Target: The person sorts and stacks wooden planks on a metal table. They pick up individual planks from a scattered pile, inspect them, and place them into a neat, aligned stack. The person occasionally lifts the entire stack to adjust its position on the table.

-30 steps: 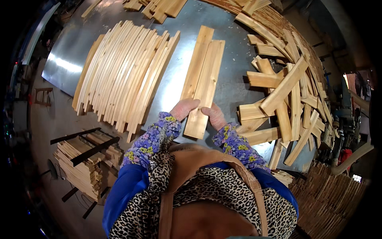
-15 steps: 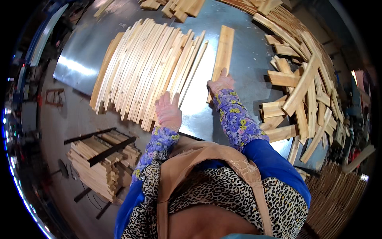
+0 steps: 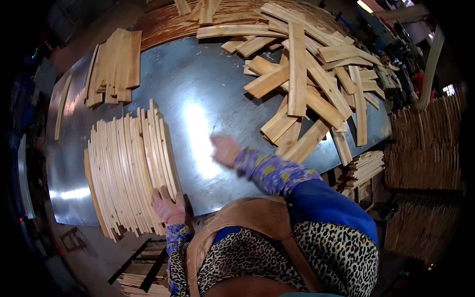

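Note:
A row of thin wooden boards (image 3: 118,168) stands on edge, packed side by side, on the left part of the metal-topped table (image 3: 183,74). My left hand (image 3: 168,207) rests at the near right end of this row, fingers stretched out against the boards. Over the bare metal to the right of the row is my right hand (image 3: 226,150), smeared by motion. No board shows in it, and its fingers cannot be made out. Beyond it, a loose heap of boards (image 3: 298,69) lies crisscrossed at the far right.
A flat pile of wider boards (image 3: 117,64) lies at the far left, near a single narrow strip (image 3: 63,107). Stacked wood (image 3: 365,168) stands beside the table at right, before tall stacks (image 3: 425,148). Below the near left edge sits a rack of wood (image 3: 143,277).
The view has swung to the right. The board beside my right hand no longer lies apart on the metal. My right hand is off it and moving; my left remains at the row's near end.

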Motion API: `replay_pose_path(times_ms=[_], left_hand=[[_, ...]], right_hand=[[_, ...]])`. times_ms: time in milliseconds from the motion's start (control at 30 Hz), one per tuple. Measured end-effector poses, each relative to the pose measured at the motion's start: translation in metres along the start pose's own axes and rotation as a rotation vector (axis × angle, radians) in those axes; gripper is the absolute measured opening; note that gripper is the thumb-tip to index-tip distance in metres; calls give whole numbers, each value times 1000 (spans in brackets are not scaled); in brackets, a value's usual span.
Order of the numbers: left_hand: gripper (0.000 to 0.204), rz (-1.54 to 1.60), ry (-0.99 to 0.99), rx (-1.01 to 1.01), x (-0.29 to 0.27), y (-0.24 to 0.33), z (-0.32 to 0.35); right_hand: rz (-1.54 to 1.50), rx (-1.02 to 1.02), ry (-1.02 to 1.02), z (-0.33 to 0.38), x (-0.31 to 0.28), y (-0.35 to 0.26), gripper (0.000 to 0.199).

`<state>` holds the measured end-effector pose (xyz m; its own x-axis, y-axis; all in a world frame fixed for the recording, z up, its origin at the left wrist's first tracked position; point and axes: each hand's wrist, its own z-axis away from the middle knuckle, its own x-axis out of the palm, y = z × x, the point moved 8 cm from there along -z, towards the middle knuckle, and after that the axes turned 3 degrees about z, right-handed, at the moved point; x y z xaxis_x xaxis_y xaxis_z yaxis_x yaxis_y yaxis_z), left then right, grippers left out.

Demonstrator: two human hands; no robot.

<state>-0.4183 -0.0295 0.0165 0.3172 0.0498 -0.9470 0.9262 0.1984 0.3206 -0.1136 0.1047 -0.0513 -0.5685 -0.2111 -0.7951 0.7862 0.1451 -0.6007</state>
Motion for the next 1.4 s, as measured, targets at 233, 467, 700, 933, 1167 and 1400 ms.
replay_pose_path(times_ms=[233, 467, 700, 933, 1167, 1400], left_hand=[[71, 85, -174, -89, 15, 125, -28], [69, 1288, -693, -193, 171, 348, -37], [48, 1561, -694, -561, 248, 367, -35], [27, 706, -73, -319, 128, 250, -27], [50, -494, 209, -238, -9, 75, 5], [68, 804, -642, -151, 136, 259, -36]], right_hand=[[706, 560, 566, 46, -283, 236, 93], [-231, 194, 393, 115, -218, 226, 83], [494, 655, 647, 55, -428, 343, 103], [89, 809, 367, 24, -452, 381, 99], [-737, 170, 500, 82, -332, 330, 63], [-662, -2, 97, 56, -145, 87, 48]])
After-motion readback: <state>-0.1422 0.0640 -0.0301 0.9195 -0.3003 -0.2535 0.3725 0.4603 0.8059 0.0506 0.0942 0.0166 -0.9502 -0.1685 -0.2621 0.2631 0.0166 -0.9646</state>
